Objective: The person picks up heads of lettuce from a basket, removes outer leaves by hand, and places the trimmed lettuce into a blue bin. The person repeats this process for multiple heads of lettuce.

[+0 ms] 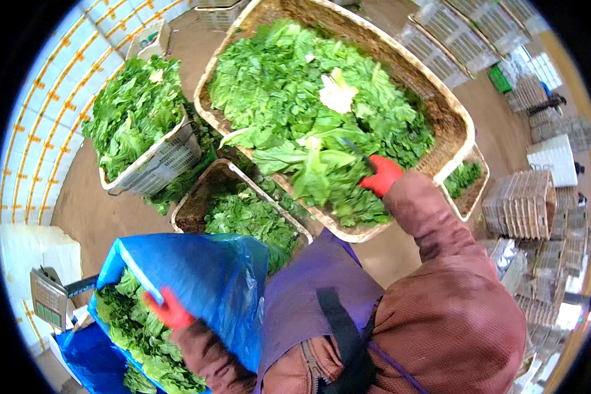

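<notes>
My right hand (383,176), in a red glove, grips a knife (358,151) with a dark handle; its blade partly disappears among the leaves. Under it is a head of leafy green lettuce (317,170) at the near side of a large, stained plastic crate (453,106). Loose lettuce leaves (285,83) heap up in that crate, with a pale yellow piece (338,91) on top. My left hand (170,309), also red-gloved and motion-blurred, is over lettuce (150,335) in a container lined with blue plastic film (212,276). Whether it touches the leaves is unclear.
A white crate (152,167) piled with greens stands left; a lower brown-stained crate (231,170) holds more leaves. Beside the blue film is a weighing scale's display (49,300). Stacked crates (519,204) line the right, and a small crate (473,197) sits behind my right arm.
</notes>
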A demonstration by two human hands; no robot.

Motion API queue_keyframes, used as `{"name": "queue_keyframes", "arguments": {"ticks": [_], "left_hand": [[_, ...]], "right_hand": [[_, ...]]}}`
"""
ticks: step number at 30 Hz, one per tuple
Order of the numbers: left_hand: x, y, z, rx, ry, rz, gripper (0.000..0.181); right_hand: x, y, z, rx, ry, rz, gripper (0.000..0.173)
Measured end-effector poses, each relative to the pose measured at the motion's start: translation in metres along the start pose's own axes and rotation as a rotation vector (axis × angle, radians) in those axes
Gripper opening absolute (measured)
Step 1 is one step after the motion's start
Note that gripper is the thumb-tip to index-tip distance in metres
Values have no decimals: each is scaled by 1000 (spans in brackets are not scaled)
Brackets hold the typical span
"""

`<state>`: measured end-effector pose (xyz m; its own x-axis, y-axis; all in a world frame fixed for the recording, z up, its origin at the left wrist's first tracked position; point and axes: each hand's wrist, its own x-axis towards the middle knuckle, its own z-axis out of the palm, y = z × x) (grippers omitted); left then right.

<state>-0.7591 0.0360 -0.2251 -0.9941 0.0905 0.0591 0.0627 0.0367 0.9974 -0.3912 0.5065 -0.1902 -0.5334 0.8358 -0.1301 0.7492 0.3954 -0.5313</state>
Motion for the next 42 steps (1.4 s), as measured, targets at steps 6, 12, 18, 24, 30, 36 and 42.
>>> {"name": "queue_keyframes", "arguments": {"ticks": [6, 12, 18, 24, 30, 36, 42], "left_hand": [[-117, 34, 202, -38, -1002, -275, 57], [-178, 7, 299, -224, -1511, -355, 99], [-148, 80, 384, -705, -1239, -764, 57], [-53, 112, 284, -362, -1542, -364, 102], [-36, 86, 173, -260, -1509, -586, 99], [-74, 88, 104, -368, -1167, -672, 90], [-77, 83, 64, -484, -1113, -525, 82]], "right_hand": [[-45, -57, -75, 602, 110, 357, 30], [-60, 9, -103, 1283, 416, 388, 22], [-82, -19, -32, 1205, 12, 446, 42], [-118, -13, -67, 801, 71, 444, 26], [-70, -152, -39, 14, -166, -797, 49], [-60, -204, 9, -164, -500, -1007, 49], [2, -90, 138, -662, -815, -587, 31]]}}
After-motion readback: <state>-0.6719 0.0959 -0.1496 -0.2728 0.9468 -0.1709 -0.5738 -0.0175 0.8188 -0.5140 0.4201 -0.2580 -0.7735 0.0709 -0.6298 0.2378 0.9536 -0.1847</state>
